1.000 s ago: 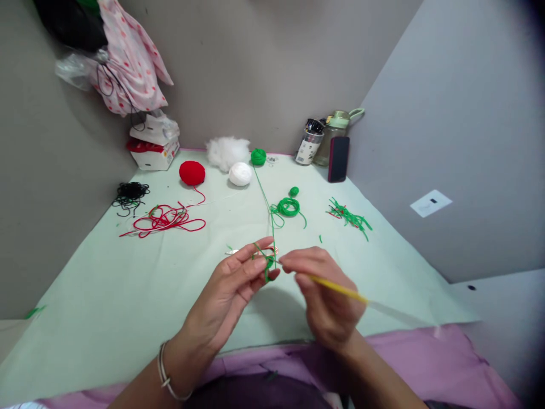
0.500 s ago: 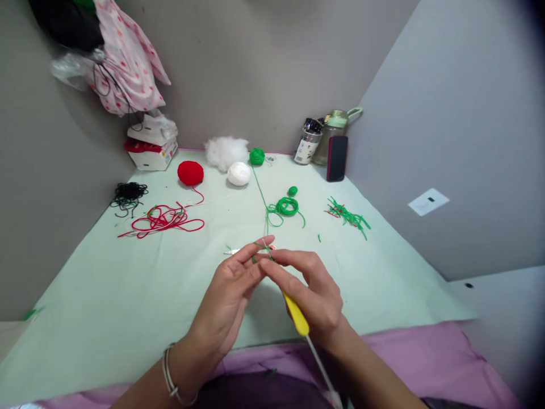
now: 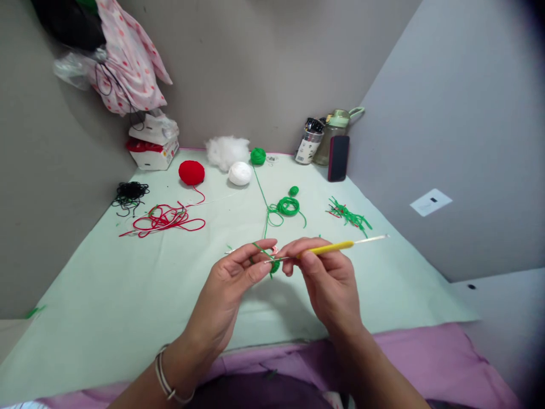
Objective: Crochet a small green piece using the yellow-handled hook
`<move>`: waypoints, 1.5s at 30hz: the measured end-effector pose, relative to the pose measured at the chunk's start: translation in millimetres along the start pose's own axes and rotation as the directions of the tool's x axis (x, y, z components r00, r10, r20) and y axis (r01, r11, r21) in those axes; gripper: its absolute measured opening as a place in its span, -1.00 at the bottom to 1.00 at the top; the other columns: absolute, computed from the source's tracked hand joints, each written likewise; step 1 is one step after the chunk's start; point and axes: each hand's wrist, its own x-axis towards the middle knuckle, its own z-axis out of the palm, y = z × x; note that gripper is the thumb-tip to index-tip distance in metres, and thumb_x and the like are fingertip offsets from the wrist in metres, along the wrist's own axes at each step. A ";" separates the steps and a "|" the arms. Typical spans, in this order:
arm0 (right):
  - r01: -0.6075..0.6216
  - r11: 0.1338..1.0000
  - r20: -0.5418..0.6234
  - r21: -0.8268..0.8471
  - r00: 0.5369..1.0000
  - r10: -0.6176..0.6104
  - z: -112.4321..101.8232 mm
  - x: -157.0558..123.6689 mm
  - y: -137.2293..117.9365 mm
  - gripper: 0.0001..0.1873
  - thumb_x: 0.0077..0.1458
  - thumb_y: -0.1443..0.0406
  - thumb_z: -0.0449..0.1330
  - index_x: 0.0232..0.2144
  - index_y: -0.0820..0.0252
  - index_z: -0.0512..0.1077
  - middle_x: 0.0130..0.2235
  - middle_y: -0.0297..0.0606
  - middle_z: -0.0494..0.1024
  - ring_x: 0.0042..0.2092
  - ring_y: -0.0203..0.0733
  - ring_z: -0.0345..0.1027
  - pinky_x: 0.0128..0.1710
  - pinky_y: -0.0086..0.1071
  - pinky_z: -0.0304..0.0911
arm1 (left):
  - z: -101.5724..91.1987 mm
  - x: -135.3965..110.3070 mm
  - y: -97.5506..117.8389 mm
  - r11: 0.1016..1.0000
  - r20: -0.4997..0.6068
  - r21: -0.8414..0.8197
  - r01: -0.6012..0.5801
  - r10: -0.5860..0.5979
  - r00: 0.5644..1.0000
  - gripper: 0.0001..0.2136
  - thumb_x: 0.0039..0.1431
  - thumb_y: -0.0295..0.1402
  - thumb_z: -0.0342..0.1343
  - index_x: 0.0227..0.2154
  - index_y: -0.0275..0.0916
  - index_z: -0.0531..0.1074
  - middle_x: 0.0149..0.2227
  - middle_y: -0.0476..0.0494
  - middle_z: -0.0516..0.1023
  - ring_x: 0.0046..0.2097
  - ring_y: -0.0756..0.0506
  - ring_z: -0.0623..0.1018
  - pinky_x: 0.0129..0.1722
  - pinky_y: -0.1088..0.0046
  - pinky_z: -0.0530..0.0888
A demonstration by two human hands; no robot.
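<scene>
My right hand (image 3: 330,278) grips a crochet hook (image 3: 332,248) by its yellow handle, which lies nearly level, its bare rear end pointing right. The hook's thin metal tip meets a small green crochet piece (image 3: 275,266) at the fingertips of my left hand (image 3: 234,278). That hand is closed in a pinch on the piece, with green yarn (image 3: 261,249) running over its fingers. From there the strand leads up to a green yarn ball (image 3: 258,156) at the back. Scissors (image 3: 275,250) lie partly hidden behind my hands.
Coiled green yarn (image 3: 288,207) and a small green ball (image 3: 293,191) lie beyond my hands. Loose red yarn (image 3: 164,221), a red ball (image 3: 191,172) and black yarn (image 3: 131,194) are left. Green scraps (image 3: 349,215), a phone (image 3: 338,159) and a bottle (image 3: 334,139) stand or lie right.
My right hand has turned, swinging the crochet hook from pointing down toward me to nearly level. The green piece now shows more between my hands. My left hand has hardly moved.
</scene>
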 end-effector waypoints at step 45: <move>0.168 0.952 0.016 -0.254 0.985 -0.170 6.2 -1.2 -4.0 -0.84 0.36 0.27 0.27 -0.21 0.06 0.68 -0.27 -0.20 0.71 -0.21 -0.11 0.59 -0.22 -0.23 0.55 | 4.5 0.0 -3.0 0.993 0.012 -0.112 0.044 -0.043 0.999 -0.66 0.10 -0.29 0.46 -0.03 -0.10 0.69 -0.27 -0.02 0.63 -0.08 -0.08 0.51 0.08 0.38 0.33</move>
